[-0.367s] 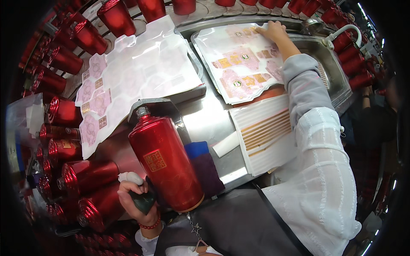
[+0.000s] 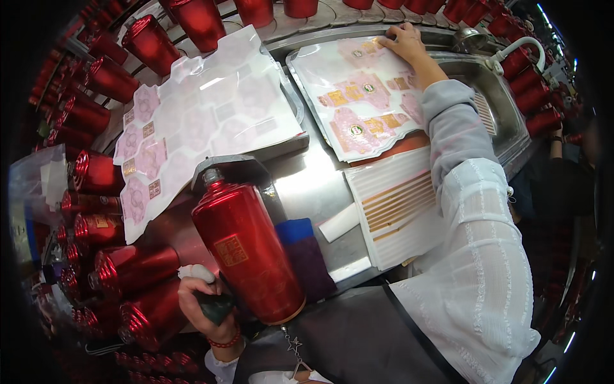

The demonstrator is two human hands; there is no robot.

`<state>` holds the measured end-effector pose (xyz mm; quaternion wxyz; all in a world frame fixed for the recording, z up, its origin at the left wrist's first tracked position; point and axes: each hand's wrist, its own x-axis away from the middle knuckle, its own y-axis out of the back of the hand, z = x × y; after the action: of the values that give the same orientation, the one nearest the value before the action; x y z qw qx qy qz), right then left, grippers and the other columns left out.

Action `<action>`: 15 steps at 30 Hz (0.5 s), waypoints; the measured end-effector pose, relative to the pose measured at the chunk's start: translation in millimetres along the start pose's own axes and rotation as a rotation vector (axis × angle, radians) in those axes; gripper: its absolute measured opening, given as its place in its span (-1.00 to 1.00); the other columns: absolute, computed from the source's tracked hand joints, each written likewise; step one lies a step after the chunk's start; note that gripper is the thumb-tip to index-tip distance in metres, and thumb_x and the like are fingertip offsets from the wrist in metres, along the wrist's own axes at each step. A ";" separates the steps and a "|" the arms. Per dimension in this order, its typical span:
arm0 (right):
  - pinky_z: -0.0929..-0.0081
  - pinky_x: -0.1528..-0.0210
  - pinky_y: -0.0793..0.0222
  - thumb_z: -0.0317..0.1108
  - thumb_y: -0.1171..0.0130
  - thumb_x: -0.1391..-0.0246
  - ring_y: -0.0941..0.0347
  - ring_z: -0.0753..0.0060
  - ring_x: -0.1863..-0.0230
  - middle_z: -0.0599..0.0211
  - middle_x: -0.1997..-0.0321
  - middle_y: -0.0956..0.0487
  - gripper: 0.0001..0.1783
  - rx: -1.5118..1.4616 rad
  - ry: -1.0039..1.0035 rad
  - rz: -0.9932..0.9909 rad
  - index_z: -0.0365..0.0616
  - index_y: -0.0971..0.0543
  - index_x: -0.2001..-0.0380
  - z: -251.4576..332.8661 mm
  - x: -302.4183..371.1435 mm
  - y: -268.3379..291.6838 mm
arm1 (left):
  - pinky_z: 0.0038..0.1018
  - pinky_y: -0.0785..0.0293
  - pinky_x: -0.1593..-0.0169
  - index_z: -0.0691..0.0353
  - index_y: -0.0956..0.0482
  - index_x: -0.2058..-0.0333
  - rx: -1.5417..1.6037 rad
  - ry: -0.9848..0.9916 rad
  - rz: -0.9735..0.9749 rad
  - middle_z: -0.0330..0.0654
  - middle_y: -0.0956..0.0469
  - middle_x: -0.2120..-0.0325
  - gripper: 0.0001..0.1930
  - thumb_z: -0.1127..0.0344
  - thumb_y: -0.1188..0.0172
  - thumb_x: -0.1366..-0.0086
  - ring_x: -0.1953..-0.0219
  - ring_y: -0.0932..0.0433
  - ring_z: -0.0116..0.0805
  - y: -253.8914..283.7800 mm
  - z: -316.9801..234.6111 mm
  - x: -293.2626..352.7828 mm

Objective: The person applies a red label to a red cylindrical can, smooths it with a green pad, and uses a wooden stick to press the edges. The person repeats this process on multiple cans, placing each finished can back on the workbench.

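Observation:
A red bottle [image 2: 249, 249] with a gold square emblem leans in front of me, its neck against a grey metal cradle [image 2: 233, 163] and its base by my apron. Beside it, my left hand [image 2: 206, 323] is closed around a dark green, smooth, flat piece [image 2: 216, 306]; white wrapping covers one finger. My right hand [image 2: 409, 46] reaches to the far edge of a stack of pink-and-gold decal sheets [image 2: 348, 96]. Its thumb touches the top sheet, and the fingers are bent and apart from the thumb. Whether the fingertips grip the edge is hard to see.
More decal sheets [image 2: 211, 102] lie on the left. White sheets with gold stripes [image 2: 403, 211], a white roll [image 2: 339, 223] and a blue-purple cloth [image 2: 304, 249] are nearer. A sink [image 2: 470, 73] with a white faucet [image 2: 521, 48] stands right. Red bottles [image 2: 195, 22] line the conveyor.
My right hand has shifted slightly up and left, its fingers lifting at the sheet's far edge. The conveyor's bottles have moved to the right. My left hand keeps the green piece.

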<state>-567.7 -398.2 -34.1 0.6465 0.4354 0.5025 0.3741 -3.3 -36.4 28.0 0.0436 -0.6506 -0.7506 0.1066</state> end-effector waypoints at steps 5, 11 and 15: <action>0.09 -0.34 -0.28 0.12 -0.41 -0.02 -0.32 -0.02 -0.28 0.19 -0.17 -0.47 -0.62 -0.065 0.097 -0.074 0.20 -0.73 0.16 -9.3 -5.3 -13.4 | -0.55 -0.19 0.32 0.17 -0.29 0.41 -0.339 -0.166 -0.048 -0.27 -0.27 0.47 -0.53 -0.06 0.23 -0.60 0.47 -0.23 -0.50 -0.9 3.8 1.9; 0.10 -0.34 -0.22 0.11 -0.39 -0.04 -0.33 -0.02 -0.25 0.10 -0.12 -0.50 -0.62 -0.075 -0.035 -0.020 0.12 -0.72 0.21 0.6 -20.8 -21.5 | -0.56 -0.15 0.32 0.27 -0.40 0.36 -0.548 -0.226 0.070 -0.27 -0.36 0.45 -0.47 -0.15 0.05 -0.53 0.41 -0.28 -0.55 23.4 7.7 15.8; 0.03 -0.30 -0.29 0.19 -0.37 -0.02 -0.37 -0.12 -0.24 0.07 -0.13 -0.51 -0.57 -0.079 -0.002 -0.095 0.23 -0.72 0.14 -25.8 -35.0 -28.2 | -0.26 -0.39 0.00 0.45 -0.48 -0.01 -0.800 -0.205 0.291 0.05 -0.48 0.14 -0.07 -0.52 -0.10 -0.24 0.14 -0.49 -0.04 15.4 -4.7 18.2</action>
<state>-599.1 -435.3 -52.2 0.6805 0.3858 0.5068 0.3622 9.9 -15.9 27.9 -0.3023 -0.7014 -0.6336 -0.1234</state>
